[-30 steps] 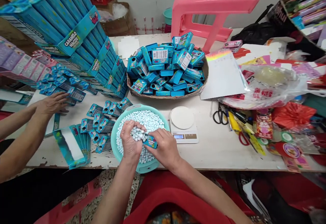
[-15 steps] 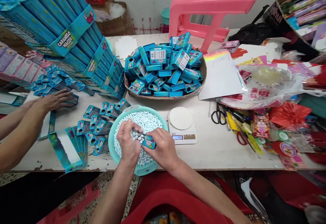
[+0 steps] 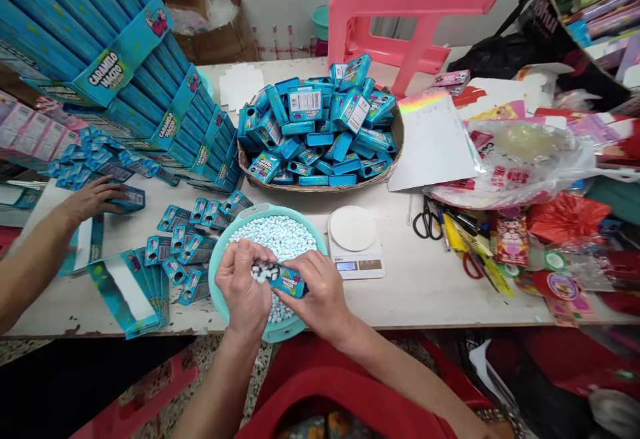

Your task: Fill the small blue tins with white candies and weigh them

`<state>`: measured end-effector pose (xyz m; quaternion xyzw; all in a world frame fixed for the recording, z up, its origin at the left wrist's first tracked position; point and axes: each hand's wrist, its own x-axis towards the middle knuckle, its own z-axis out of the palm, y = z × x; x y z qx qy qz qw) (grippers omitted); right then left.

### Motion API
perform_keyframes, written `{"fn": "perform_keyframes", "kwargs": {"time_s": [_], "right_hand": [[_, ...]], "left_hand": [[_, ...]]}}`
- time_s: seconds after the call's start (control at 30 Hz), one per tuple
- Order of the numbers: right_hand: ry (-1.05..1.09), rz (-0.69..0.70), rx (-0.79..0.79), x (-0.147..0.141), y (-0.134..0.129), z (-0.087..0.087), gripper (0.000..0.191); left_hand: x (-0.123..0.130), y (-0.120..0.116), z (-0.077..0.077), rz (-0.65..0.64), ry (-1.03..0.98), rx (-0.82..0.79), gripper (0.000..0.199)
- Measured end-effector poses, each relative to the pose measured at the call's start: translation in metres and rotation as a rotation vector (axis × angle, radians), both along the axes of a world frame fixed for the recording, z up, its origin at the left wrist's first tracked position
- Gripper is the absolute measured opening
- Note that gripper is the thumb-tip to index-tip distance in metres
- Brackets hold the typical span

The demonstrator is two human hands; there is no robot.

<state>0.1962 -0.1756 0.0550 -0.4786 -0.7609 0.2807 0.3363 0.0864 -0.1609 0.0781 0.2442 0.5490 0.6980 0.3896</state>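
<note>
My right hand [image 3: 320, 292] grips a small blue candy box [image 3: 291, 282] printed "Caramelo Macizo", tilted with its end toward my left hand. Cupped and curled, my left hand [image 3: 246, 286] holds several pale candies [image 3: 263, 271] against the box's end. Both hands are above a turquoise basin [image 3: 220, 296] full of light blue and white candies [image 3: 287, 234]. Just left of the basin lie several small blue boxes [image 3: 196, 250] with round holes in their ends. Behind it, a cardboard tray [image 3: 320, 187] is heaped with more such boxes [image 3: 320, 139].
A white scale [image 3: 356, 252] sits right of the basin, with scissors [image 3: 427, 222] and clutter beyond. Tall stacked display cartons [image 3: 115, 79] stand at the left. Another person's hand [image 3: 95, 198] rests by blue boxes. A pink stool [image 3: 415, 6] is behind the tray.
The box in my right hand and my left hand's candies have come closer together, more candies showing at the box's end. The view has shifted slightly; the other person's hand has moved a little left.
</note>
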Motion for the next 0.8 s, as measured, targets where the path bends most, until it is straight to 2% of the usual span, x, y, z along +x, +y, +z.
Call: {"fn": "perform_keyframes", "kwargs": {"time_s": [0.13,0.3,0.37,0.43,0.5,0.57,0.63,0.73,0.8], "right_hand": [[-0.021,-0.033,-0.024,-0.001,0.001,-0.003,0.025],[0.038,-0.027,-0.072,0.001,0.008,-0.009,0.03],[0.105,-0.015,-0.118,0.007,0.011,-0.01,0.034],[0.208,-0.015,-0.172,0.019,0.014,-0.01,0.036],[0.31,-0.042,-0.213,0.037,0.018,-0.012,0.036],[0.359,-0.113,-0.227,0.061,0.024,-0.016,0.034],[0.34,-0.211,-0.204,0.085,0.033,-0.027,0.031],[0.254,-0.319,-0.103,0.115,0.055,-0.056,0.027],[0.204,-0.332,-0.049,0.128,0.07,-0.079,0.026]], "left_hand": [[0.004,0.004,-0.006,0.02,0.008,-0.091,0.033],[0.01,0.009,-0.003,-0.026,-0.005,-0.068,0.035],[0.005,0.011,-0.003,-0.048,-0.038,-0.073,0.036],[-0.006,0.012,-0.011,-0.032,0.0,-0.093,0.037],[-0.023,0.016,-0.028,-0.048,0.216,-0.184,0.035],[-0.041,0.025,-0.046,-0.106,0.569,-0.294,0.027],[-0.052,0.045,-0.058,-0.154,0.897,-0.314,0.02],[-0.048,0.099,-0.061,-0.215,1.2,-0.189,0.022],[-0.035,0.144,-0.06,-0.391,1.407,-0.21,0.028]]}}
